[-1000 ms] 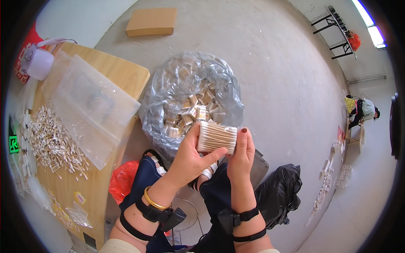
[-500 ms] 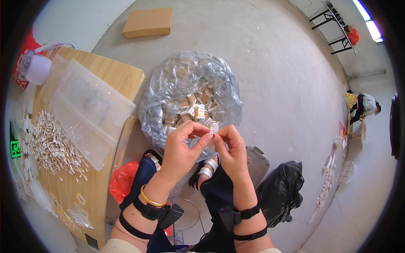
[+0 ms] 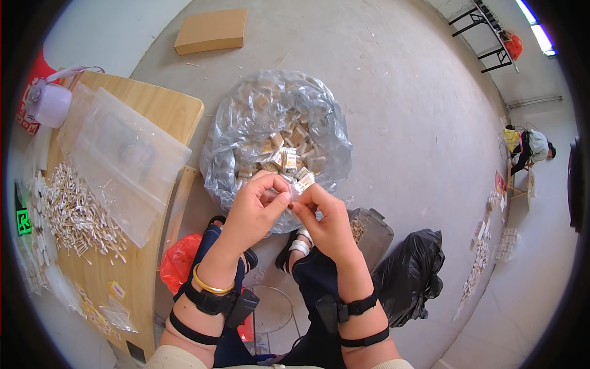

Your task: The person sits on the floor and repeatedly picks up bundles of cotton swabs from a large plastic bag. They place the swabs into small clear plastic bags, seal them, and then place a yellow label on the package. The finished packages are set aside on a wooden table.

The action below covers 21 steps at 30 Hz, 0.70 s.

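Over the near edge of a big clear plastic bag (image 3: 216,132), both my hands pinch a small clear packet of cotton swabs (image 3: 302,183). My left hand (image 3: 253,206) is closed at the packet's left side, thumb against forefinger. Close beside it, my right hand (image 3: 327,220) grips the near right side between thumb and fingertips. The fingers partly hide the packet. Inside the big bag lies a heap of similar filled packets (image 3: 287,158), several with yellow and white labels.
To the left, a wooden table (image 3: 178,101) bears loose cotton swabs (image 3: 77,215), clear plastic sheets (image 3: 132,144) and a lilac jug (image 3: 52,106). A grey bin (image 3: 376,237) and black bag (image 3: 412,277) stand right. Farther off are a cardboard box (image 3: 211,31) and another person (image 3: 536,146).
Both hands have shifted slightly left and toward me with the packet. The packet has turned, its swab ends no longer facing up between the fingertips.
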Each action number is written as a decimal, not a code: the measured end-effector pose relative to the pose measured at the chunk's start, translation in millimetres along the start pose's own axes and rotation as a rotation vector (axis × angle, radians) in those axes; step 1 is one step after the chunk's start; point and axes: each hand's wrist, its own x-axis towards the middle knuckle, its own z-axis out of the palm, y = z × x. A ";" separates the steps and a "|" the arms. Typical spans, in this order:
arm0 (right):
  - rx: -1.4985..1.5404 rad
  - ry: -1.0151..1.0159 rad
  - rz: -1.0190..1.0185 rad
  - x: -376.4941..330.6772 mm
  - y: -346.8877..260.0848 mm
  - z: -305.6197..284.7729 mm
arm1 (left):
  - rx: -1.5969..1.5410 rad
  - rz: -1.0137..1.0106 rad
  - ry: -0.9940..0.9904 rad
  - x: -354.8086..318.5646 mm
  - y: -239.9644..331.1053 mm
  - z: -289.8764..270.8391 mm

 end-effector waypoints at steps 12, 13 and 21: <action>0.750 0.001 0.183 -3.2 12.5 -15.3 | -0.309 -0.084 0.089 1.7 6.3 8.1; 0.791 -0.005 0.202 -3.9 15.2 -16.0 | -0.341 -0.138 0.010 1.0 8.5 8.2; 0.628 0.238 0.284 5.9 -0.3 12.1 | 0.211 0.142 0.304 -0.5 -0.7 15.7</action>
